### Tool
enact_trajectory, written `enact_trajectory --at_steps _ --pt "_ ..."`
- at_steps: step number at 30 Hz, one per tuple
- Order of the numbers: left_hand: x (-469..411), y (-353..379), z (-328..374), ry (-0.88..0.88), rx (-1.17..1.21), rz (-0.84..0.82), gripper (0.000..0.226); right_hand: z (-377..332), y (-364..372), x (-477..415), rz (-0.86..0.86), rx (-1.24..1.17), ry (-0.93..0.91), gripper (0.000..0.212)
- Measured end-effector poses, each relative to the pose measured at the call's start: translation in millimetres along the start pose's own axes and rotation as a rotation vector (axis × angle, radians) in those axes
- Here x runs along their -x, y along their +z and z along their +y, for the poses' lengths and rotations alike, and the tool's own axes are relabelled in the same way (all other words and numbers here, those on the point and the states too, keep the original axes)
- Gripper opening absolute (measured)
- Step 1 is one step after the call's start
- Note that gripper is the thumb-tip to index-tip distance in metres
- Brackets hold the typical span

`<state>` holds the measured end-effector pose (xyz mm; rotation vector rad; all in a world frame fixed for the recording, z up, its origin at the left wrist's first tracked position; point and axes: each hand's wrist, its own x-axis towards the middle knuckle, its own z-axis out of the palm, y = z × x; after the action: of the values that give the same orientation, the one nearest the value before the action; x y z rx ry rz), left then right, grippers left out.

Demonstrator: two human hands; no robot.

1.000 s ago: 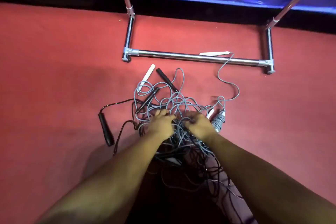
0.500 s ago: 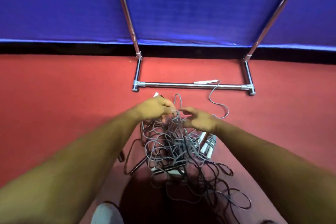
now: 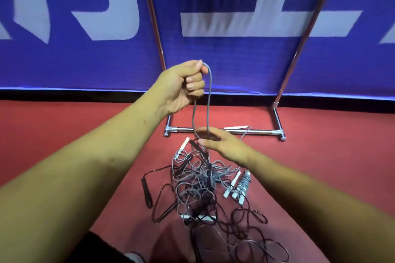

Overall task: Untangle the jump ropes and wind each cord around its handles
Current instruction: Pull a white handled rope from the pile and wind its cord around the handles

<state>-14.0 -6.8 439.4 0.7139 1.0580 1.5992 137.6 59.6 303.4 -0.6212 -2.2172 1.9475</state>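
A tangle of grey and black jump ropes (image 3: 198, 186) lies on the red floor. My left hand (image 3: 183, 85) is raised and shut on a loop of grey cord (image 3: 208, 100) that hangs down to the pile. Lower down, my right hand (image 3: 220, 143) pinches the two strands of that loop between thumb and fingers. A black handle (image 3: 147, 192) lies left of the pile. White handles (image 3: 232, 184) and a wound grey bundle (image 3: 243, 183) lie to the right. Another white handle (image 3: 184, 144) points out at the back.
A chrome stand base (image 3: 224, 131) crosses the floor behind the pile, with a white handle (image 3: 235, 127) resting by it. A blue banner (image 3: 235, 60) hangs behind on chrome poles. Loose black cord (image 3: 252, 226) sprawls toward my legs at the bottom.
My left hand has risen well above the pile, pulling a grey loop up with it. My right hand has closed on the loop lower down. The view has tilted up toward the banner.
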Motion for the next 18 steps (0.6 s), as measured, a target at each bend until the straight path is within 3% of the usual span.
enact_trajectory --at_steps 2,4,7,9,11,12,13,15,16,18 --pt "7 9 11 0.039 0.018 0.027 0.026 -10 8 10 0.006 0.053 -0.036 0.010" --pt "12 14 15 0.065 -0.012 0.091 0.026 -21 14 21 0.005 0.040 -0.075 0.021" --pt "20 15 17 0.108 0.034 0.203 0.027 -42 21 37 -0.052 -0.189 -0.053 0.032" --pt "24 13 22 0.148 0.095 0.282 0.028 -51 23 44 -0.066 -0.227 -0.072 0.031" --pt "29 14 26 0.151 -0.013 0.376 0.029 -63 25 48 -0.025 -0.173 -0.128 0.023" --pt "33 15 24 0.132 -0.112 0.411 0.037 -73 26 48 0.006 -0.174 -0.162 0.022" --pt "39 18 20 0.104 -0.166 0.427 0.062 -85 27 49 0.042 -0.209 -0.197 0.023" --pt "50 20 4 0.071 -0.122 0.323 0.120 -118 27 51 0.124 -0.357 -0.249 0.028" --pt "55 20 -6 0.070 -0.073 0.190 0.127 -136 25 52 0.157 -0.432 -0.268 0.030" --pt "67 24 -27 0.030 -0.070 -0.049 0.095 -165 17 53 0.217 -0.505 -0.298 0.030"
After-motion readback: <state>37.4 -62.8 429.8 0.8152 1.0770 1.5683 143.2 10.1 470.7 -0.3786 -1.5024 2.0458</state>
